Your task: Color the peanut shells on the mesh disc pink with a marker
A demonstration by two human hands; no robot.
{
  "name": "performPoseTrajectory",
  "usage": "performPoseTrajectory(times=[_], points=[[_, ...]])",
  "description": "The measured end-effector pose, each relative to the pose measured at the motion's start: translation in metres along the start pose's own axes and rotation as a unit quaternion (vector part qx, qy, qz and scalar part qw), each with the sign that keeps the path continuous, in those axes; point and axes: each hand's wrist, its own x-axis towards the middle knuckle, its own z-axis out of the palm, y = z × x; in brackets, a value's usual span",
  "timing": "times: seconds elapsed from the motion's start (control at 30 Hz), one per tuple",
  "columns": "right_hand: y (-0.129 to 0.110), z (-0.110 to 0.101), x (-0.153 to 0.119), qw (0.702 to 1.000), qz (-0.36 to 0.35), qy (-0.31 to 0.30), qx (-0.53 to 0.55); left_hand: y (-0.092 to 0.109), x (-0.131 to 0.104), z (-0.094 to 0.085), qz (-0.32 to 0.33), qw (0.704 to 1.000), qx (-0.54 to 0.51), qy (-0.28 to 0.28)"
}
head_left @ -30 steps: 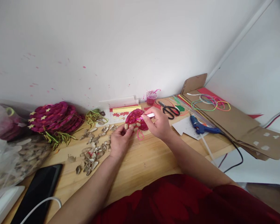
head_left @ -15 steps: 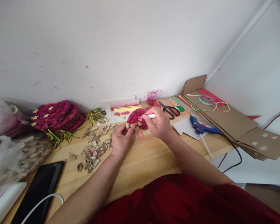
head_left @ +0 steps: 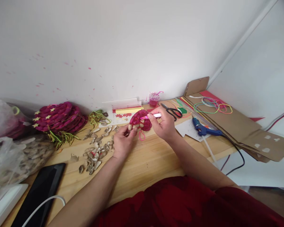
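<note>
My left hand [head_left: 124, 139] holds a round magenta piece [head_left: 135, 118] by its lower left edge. Several shells on that piece's lower edge are still pale tan, and a pink loop [head_left: 142, 135] hangs below it. In my right hand [head_left: 163, 123] is a white brush or pen [head_left: 156, 115], pinched between thumb and fingers, its pink tip at the piece's surface. Loose shells [head_left: 94, 154] lie on the wooden table [head_left: 144, 160] to the left of my left hand.
A cup of pink liquid [head_left: 153, 99] stands by the wall. Black scissors [head_left: 172, 111], a blue glue gun [head_left: 204, 128] and cardboard [head_left: 229, 123] lie at the right. At the left are stacked magenta discs [head_left: 59, 116], a bag of shells [head_left: 33, 154] and a black device [head_left: 44, 189].
My right hand has shifted slightly to the right, and more of the white brush or pen shows. The left hand still holds the magenta piece in nearly the same place.
</note>
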Motion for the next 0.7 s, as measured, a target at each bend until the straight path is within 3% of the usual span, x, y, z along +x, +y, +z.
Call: performPoseTrajectory(times=[0.7], points=[[0.023, 0.004, 0.000, 0.972, 0.209, -0.002, 0.105, 0.003, 0.002, 0.001, -0.069, 0.996, -0.053, -0.012]])
